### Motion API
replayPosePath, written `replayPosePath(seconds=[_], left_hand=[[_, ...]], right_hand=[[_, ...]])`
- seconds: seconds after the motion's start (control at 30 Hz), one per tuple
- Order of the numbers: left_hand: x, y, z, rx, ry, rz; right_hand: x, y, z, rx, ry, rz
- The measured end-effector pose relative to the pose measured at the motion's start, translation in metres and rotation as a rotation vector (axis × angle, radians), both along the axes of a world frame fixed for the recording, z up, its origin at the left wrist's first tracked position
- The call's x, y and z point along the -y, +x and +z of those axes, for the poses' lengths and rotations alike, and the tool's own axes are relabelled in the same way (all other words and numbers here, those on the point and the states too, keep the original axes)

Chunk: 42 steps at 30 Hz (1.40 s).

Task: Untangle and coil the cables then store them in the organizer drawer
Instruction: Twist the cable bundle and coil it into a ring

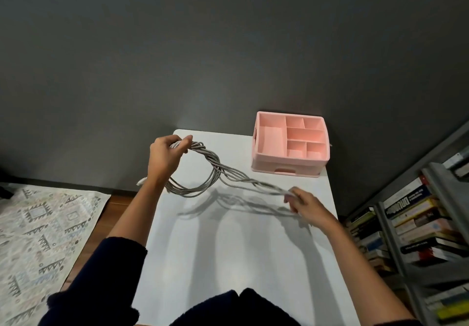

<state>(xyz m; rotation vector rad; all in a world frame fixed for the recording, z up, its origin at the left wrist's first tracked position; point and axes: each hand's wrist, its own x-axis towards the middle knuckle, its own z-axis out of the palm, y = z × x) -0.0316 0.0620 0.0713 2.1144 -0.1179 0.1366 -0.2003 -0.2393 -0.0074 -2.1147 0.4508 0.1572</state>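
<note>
A bundle of grey cables (215, 165) hangs in the air above the white table (241, 249). My left hand (165, 157) grips one end of the bundle at the upper left, and a loop of several strands droops below it. My right hand (305, 205) pinches the other end of the strands low at the right, so they stretch between the hands. A white plug (141, 181) sticks out behind my left wrist. The pink organizer (290, 145) stands at the table's far right corner, its top compartments bare and its front drawer (285, 171) closed.
A dark grey wall rises behind the table. A grey shelf unit (416, 229) packed with books stands close to the table's right side. A patterned rug (43, 234) lies on the wooden floor to the left.
</note>
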Motion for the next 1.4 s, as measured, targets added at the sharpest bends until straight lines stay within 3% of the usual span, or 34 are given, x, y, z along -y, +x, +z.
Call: replayPosePath(seconds=[0.1, 0.2, 0.33, 0.43, 0.5, 0.6, 0.7, 0.83, 0.9, 1.07, 1.27, 1.4], left_hand=[[0.012, -0.003, 0.009, -0.019, -0.067, -0.005], [0.025, -0.006, 0.022, -0.010, -0.088, -0.031], [0.036, -0.010, 0.033, -0.001, -0.105, -0.049], [0.040, -0.017, 0.036, -0.016, -0.122, -0.070], [0.045, -0.023, 0.038, -0.027, -0.125, -0.103], [0.057, -0.031, 0.044, -0.037, -0.127, -0.149], [0.069, -0.037, 0.050, -0.041, -0.126, -0.178], [0.079, -0.043, 0.054, -0.039, -0.114, -0.194], [0.079, -0.045, 0.054, -0.028, -0.094, -0.218], [0.063, -0.035, 0.057, 0.029, -0.104, -0.342], [0.060, -0.039, 0.057, 0.045, -0.085, -0.490], [0.061, -0.037, 0.054, -0.003, -0.086, -0.470]], right_hand=[[-0.008, -0.004, -0.021, -0.172, -0.082, 0.081], [-0.016, -0.006, -0.032, -0.225, -0.213, 0.121], [-0.008, -0.006, -0.036, -0.320, -0.124, 0.098], [0.001, 0.004, -0.024, -0.371, -0.174, 0.153], [-0.009, 0.014, -0.003, -0.086, -0.142, 0.040], [-0.049, 0.035, 0.041, 0.519, -0.122, -0.107], [-0.089, 0.056, 0.063, 0.753, -0.260, 0.053], [-0.116, 0.073, 0.060, 0.756, -0.446, 0.006], [-0.115, 0.079, 0.062, 0.764, -0.448, -0.034], [-0.097, 0.081, 0.092, 0.429, -0.058, 0.213], [-0.079, 0.079, 0.115, 0.211, 0.334, 0.380], [-0.067, 0.073, 0.112, 0.185, 0.291, 0.477]])
